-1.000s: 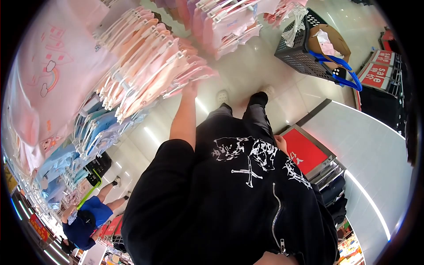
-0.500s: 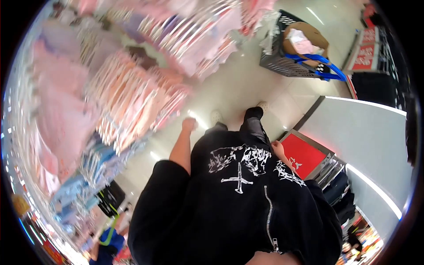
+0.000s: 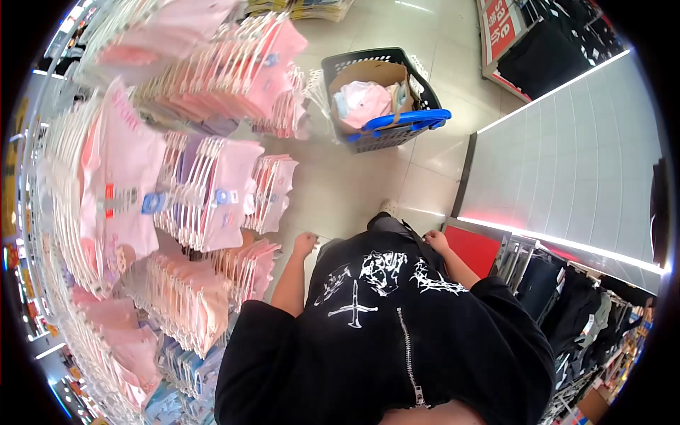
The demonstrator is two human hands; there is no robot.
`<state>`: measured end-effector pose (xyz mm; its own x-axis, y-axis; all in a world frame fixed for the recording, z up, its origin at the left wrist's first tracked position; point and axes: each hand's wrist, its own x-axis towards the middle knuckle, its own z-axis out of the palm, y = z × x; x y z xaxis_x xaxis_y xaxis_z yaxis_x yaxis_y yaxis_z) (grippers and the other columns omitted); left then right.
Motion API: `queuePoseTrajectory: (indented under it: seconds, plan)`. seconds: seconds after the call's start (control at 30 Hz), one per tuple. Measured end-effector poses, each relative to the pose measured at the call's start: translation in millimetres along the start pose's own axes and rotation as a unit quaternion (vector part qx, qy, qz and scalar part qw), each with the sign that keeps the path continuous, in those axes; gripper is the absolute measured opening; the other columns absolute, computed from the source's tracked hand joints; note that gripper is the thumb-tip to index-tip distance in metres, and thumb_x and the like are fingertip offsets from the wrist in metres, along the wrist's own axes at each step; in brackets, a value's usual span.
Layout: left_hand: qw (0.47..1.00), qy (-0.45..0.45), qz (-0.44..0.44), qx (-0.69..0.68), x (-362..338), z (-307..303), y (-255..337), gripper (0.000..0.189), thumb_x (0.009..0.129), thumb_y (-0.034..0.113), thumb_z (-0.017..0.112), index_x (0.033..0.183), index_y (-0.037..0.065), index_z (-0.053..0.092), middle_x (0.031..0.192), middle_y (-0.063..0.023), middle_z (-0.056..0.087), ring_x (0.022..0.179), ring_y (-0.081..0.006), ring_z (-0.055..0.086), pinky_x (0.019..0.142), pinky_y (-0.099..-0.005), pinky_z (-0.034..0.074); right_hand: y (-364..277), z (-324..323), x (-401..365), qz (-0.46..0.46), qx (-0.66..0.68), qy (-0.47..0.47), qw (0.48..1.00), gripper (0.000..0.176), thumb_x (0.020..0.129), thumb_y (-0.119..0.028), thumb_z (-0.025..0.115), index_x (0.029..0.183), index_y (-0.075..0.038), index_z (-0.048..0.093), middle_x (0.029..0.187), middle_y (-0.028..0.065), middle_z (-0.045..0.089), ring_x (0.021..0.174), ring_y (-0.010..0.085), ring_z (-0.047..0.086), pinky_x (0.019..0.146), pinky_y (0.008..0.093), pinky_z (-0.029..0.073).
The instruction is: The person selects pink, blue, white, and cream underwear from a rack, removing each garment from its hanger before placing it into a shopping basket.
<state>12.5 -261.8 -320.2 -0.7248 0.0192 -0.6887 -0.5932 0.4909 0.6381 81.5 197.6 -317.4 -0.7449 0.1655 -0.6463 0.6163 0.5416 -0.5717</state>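
My left hand [image 3: 306, 244] hangs in front of my left side with its fingers curled and nothing seen in them. Closest to it are small pink garments [image 3: 253, 265] on white hangers, a short way to the left. By my right hip is my right hand [image 3: 436, 241], fingers bent in, beside a dark strap [image 3: 416, 235] on my clothes. A red panel [image 3: 471, 249] stands just to its right. Ahead on the floor, a dark shopping basket [image 3: 397, 138] with a blue handle [image 3: 407, 119] holds an open cardboard box [image 3: 358, 74] with pink and white clothes [image 3: 365, 101] inside.
Racks of pink, peach and blue children's clothes [image 3: 188, 297] line the left side. On the right is a long grey display panel [image 3: 559, 163] with dark garments [image 3: 588, 312] hanging below. Farther ahead stands a red sale sign [image 3: 500, 25]. The tiled floor [image 3: 439, 170] runs between.
The view has turned and moved forward, so the basket now appears nearer and left of before. Both arms hang down still, and the right hand shows more clearly. Different pink garments are alongside.
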Motion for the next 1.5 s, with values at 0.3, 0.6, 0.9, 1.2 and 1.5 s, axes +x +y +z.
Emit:
queuePoseTrajectory:
  seconds: [0.3,0.6,0.9,1.2,1.5]
  plan:
    - [0.932,0.198,0.239,-0.188,75.8,5.0,245.6,0.013,0.085,0.010,0.048,0.090,0.001,0.056,0.069,-0.0056,0.060,0.056,-0.0098,0.053,0.051,-0.0205,0.043,36.0,-65.6,16.4,0.093,0.201,-0.007,0.975,0.021,0.079,-0.015,0.045,0.089,0.000,0.057,0.068,0.0113,0.061,0.050,0.0171,0.057,0.044,0.0280,0.045]
    - [0.944,0.085,0.316,-0.029,186.0,24.1,375.1,0.021,0.076,0.009,0.057,0.096,0.001,0.057,0.085,-0.0115,0.061,0.074,-0.0170,0.059,0.066,-0.0274,0.046,58.7,-68.2,37.0,0.119,0.055,0.014,0.991,0.019,0.074,-0.020,0.056,0.077,-0.002,0.060,0.069,0.0089,0.061,0.063,0.0193,0.057,0.059,0.0311,0.045]
    - [0.959,0.000,0.172,0.226,254.1,65.6,385.5,0.041,0.063,0.018,0.068,0.096,0.001,0.050,0.092,-0.0204,0.054,0.085,-0.0354,0.053,0.075,-0.0386,0.043,-57.9,-148.9,118.5,0.061,0.123,0.015,0.990,0.020,0.082,-0.019,0.049,0.086,-0.001,0.056,0.071,0.0087,0.060,0.060,0.0150,0.056,0.056,0.0272,0.044]
    - [0.922,0.146,0.272,0.235,247.1,66.1,367.8,0.044,0.059,0.014,0.068,0.097,0.003,0.048,0.091,-0.0167,0.054,0.093,-0.0346,0.047,0.078,-0.0386,0.041,-104.8,-212.3,272.2,0.029,0.129,0.041,0.990,0.022,0.084,-0.015,0.041,0.091,0.000,0.056,0.070,0.0084,0.060,0.056,0.0130,0.057,0.050,0.0247,0.047]
    - [0.921,0.007,0.179,0.346,232.3,67.5,382.2,0.018,0.063,0.010,0.062,0.073,0.001,0.051,0.075,-0.0163,0.053,0.074,-0.0341,0.050,0.066,-0.0408,0.041,-168.2,-221.6,439.0,0.013,-0.030,-0.029,0.999,0.039,0.078,-0.022,0.050,0.111,-0.002,0.050,0.101,0.0172,0.058,0.093,0.0266,0.056,0.081,0.0352,0.043]
